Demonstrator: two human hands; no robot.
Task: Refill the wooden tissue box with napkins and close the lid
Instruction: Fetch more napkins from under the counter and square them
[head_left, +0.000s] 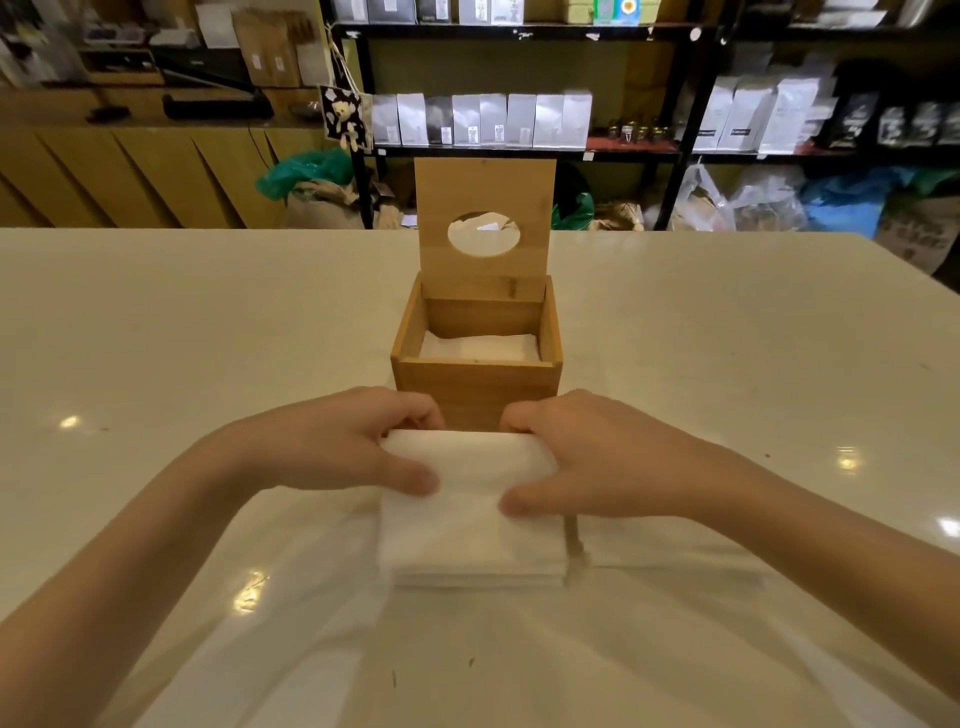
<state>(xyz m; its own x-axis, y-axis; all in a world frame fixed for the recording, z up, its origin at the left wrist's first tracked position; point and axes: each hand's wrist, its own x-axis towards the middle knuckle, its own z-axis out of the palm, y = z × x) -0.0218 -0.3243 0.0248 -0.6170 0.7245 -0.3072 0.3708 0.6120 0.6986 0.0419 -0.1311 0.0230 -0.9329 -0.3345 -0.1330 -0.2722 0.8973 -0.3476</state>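
The wooden tissue box (475, 382) stands in the middle of the table with its lid (484, 182) hinged upright at the back; the lid has an oval hole. A few white napkins (478, 347) lie at the bottom of the box. Just in front of the box a stack of white napkins (470, 519) rests on the table. My left hand (332, 447) grips the stack's left far edge and my right hand (597, 457) grips its right far edge, thumbs on top, lifting the far side of the upper napkins.
The pale table (182, 338) is broad and glossy, with clear plastic wrap (519, 649) spread under the stack near me. Behind the table stand black shelves (675, 130) of bags and a wooden counter (130, 171).
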